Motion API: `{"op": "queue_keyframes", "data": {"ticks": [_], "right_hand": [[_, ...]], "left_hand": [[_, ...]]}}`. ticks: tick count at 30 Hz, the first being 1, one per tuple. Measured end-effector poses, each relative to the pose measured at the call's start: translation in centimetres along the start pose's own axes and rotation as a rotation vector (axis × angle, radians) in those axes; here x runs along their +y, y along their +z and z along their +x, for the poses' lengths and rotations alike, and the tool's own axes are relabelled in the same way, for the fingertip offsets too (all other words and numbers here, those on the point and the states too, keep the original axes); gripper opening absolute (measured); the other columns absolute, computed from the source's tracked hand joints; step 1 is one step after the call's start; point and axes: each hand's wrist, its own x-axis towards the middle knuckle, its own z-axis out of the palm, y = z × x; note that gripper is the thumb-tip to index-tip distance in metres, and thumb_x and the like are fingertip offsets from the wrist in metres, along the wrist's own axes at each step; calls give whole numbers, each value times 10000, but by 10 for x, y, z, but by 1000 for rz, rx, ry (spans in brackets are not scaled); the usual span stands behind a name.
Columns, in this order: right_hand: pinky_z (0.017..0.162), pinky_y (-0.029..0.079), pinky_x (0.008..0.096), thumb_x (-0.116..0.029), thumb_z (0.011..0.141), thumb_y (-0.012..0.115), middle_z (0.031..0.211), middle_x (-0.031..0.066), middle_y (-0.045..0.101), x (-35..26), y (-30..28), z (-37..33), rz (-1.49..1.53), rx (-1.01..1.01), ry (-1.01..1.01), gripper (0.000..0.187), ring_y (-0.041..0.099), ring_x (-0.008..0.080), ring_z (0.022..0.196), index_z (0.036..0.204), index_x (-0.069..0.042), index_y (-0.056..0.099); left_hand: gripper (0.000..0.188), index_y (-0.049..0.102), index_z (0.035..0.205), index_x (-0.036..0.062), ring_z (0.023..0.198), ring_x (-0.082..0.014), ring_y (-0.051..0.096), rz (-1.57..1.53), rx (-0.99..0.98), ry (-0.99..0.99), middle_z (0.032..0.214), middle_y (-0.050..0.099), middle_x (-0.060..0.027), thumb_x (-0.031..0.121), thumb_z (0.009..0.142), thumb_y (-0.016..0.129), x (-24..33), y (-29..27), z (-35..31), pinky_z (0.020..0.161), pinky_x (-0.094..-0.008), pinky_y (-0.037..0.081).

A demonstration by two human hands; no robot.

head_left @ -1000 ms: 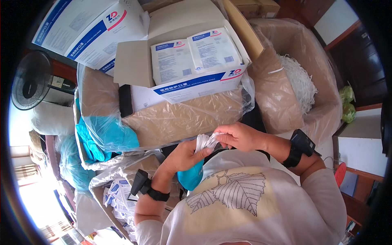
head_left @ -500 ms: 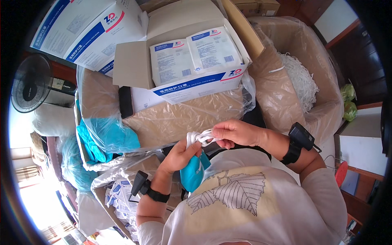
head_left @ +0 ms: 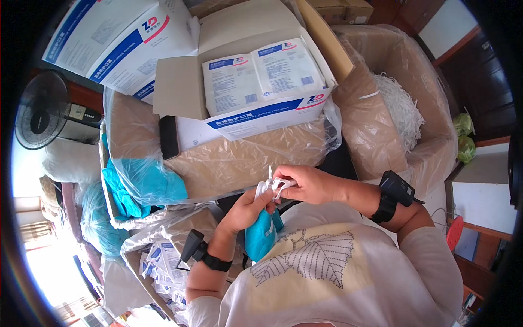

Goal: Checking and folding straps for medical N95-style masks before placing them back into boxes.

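Observation:
Close to my body, my left hand [head_left: 244,212] is closed on a teal face mask [head_left: 258,237], which hangs folded below its fingers. A bundle of white elastic loops [head_left: 264,188] sticks up between the left thumb and fingers. My right hand [head_left: 306,183] pinches part of these loops, its fingertips nearly touching the left ones. One loose end points upward above the hands. How the loops wind inside the left hand is hidden.
An open white-and-blue box [head_left: 261,122] of packets stands ahead on a plastic-lined carton, beside a dark phone [head_left: 169,137]. White cords [head_left: 400,111] fill a carton at right. Teal masks [head_left: 150,182] lie left, above a carton of packets [head_left: 163,267]. A fan [head_left: 41,117] stands far left.
My right hand has shifted slightly left and its fingers have curled closer to my left hand. The loops are bunched tighter, with one end now upright. The mask has moved slightly right.

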Motion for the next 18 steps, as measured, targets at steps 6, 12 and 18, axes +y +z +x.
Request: {"op": "queue_keyframes", "data": {"ticks": [6,12,18], "right_hand": [[681,432,295,-63,805,545,854,87,577,-9,-8,-2,-42,-68,-1,219,559,175,772,1009,-19,480],[642,436,337,-158,830,528,779,141,590,-7,-13,-5,-179,-142,11,190,573,282,699,936,-2,512],[628,441,319,-143,839,514,750,91,579,-7,-4,2,10,-201,164,178,595,190,703,961,-15,503]], "left_hand": [[277,584,872,31,640,-107,496,217,1,211,686,550,-2,304,863,538,3,0,-4,611,-248,409],[242,577,841,25,609,-118,504,713,72,198,653,550,-36,262,866,534,12,-12,-8,572,-282,419],[247,554,849,34,610,-211,518,572,64,195,678,558,-98,263,895,472,6,-5,-3,588,-318,422]]}}
